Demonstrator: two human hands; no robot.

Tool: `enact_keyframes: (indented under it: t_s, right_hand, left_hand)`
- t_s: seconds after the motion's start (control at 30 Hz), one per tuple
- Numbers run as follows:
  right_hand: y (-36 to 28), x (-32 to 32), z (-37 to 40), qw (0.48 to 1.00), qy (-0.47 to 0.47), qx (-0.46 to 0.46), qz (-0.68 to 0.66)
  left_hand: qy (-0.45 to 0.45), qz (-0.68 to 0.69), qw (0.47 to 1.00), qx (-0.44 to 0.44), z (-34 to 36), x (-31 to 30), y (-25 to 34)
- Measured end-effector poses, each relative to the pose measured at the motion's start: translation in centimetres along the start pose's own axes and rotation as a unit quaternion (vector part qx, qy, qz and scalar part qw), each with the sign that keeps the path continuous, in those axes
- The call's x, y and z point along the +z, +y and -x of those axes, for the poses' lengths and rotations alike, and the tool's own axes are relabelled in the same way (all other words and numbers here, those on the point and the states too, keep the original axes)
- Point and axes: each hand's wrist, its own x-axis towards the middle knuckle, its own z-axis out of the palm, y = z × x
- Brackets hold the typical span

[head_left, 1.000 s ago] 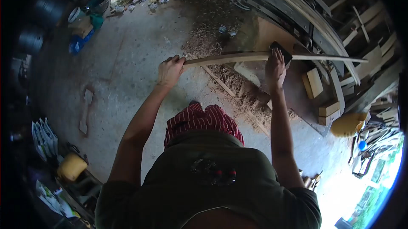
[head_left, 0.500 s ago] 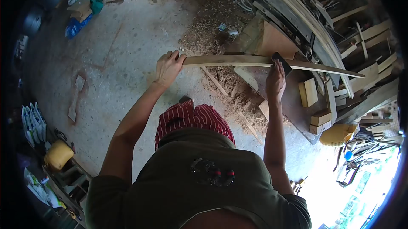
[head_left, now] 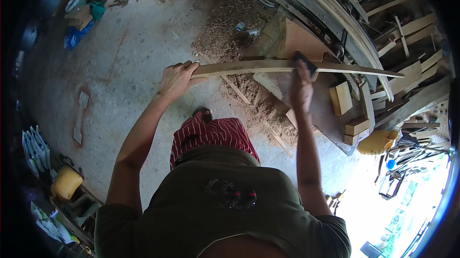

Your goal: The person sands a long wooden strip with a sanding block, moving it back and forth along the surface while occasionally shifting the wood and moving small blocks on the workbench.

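Observation:
A long, narrow wooden strip (head_left: 249, 67) runs crosswise in front of me. My left hand (head_left: 177, 81) is closed round its left end, with the thumb pointing along below it. My right hand (head_left: 302, 89) is farther along the strip, fingers pressed round a dark flat sheet (head_left: 302, 58) that looks like sandpaper and lies against the wood. The fingers are slightly blurred, and the sheet's underside is hidden. Past this hand the strip's thin far end reaches over the wood pile at right.
Sawdust and shavings (head_left: 254, 93) cover the floor below the strip. A board-topped machine (head_left: 321, 95) carries wooden blocks (head_left: 341, 98) at right, near a yellow container (head_left: 376, 143). Stacked timber (head_left: 417, 73) fills the right side; another yellow container (head_left: 66, 183) stands at lower left.
Both hands and the strip appear a little farther left, as does the whole scene. My left thumb now sticks out below the strip. The right hand and dark sheet remain on the wood.

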Motion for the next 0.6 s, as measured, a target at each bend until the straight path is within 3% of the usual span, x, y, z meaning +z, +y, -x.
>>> enact_keyframes:
  t_s: [0.07,0.13,0.17,0.2,0.23,0.27,0.3,0.37,0.43,0.47,0.5,0.53,0.57,0.6]
  right_hand:
    - [0.5,-0.5,-1.6,0.999,0.010,0.020,0.031]
    - [-0.6,-0.3,-2.8,0.992,0.060,0.106,-0.040]
    - [0.1,2.7,-2.3,0.998,0.052,0.018,0.041]
    - [-4.4,2.0,-2.8,0.943,0.083,0.095,-0.307]
    - [-6.7,2.3,-2.8,0.971,0.063,0.022,-0.232]
    - [-8.7,2.7,-2.9,0.986,0.044,-0.050,-0.154]
    - [-10.9,3.3,-2.8,0.984,0.000,-0.079,-0.162]
    - [-13.6,0.9,-3.2,0.982,-0.127,-0.087,-0.112]
    - [-10.1,2.2,-2.2,0.987,-0.102,-0.108,-0.065]
    - [-5.9,4.6,-1.1,0.901,0.042,-0.192,0.386]
    - [-3.4,3.9,-1.1,0.994,0.008,-0.078,-0.081]
    - [-1.4,1.8,-1.7,0.989,-0.006,0.000,-0.151]
    - [0.3,0.3,-2.3,0.998,0.023,-0.054,-0.002]
    - [2.4,2.3,-2.3,0.996,0.061,0.020,-0.055]
  left_hand:
    - [0.013,-0.004,1.000,0.028,-0.9,-1.3,-0.3]
    - [-0.123,0.029,0.992,-0.010,-2.6,-2.8,-0.6]
    - [-0.123,0.030,0.992,-0.011,-3.3,-3.8,-0.7]
    - [-0.210,0.137,0.966,-0.062,-4.1,-4.9,-0.8]
    - [-0.290,0.241,0.919,-0.112,-4.4,-5.6,-0.8]
    - [-0.288,0.237,0.921,-0.114,-4.4,-5.6,-0.8]
    - [-0.317,0.306,0.884,-0.159,-4.1,-5.5,-0.8]
    - [-0.368,0.434,0.786,-0.242,-3.7,-5.5,-0.5]
    - [-0.373,0.439,0.782,-0.237,-3.8,-5.6,-0.4]
    - [-0.348,0.444,0.791,-0.237,-3.5,-4.9,-0.5]
    - [-0.323,0.450,0.798,-0.239,-2.9,-4.3,-0.4]
    - [-0.315,0.471,0.789,-0.238,-2.9,-4.3,-0.5]
    - [-0.312,0.474,0.786,-0.245,-2.7,-3.9,-0.8]
    - [-0.316,0.460,0.804,-0.206,-2.6,-3.5,-1.1]
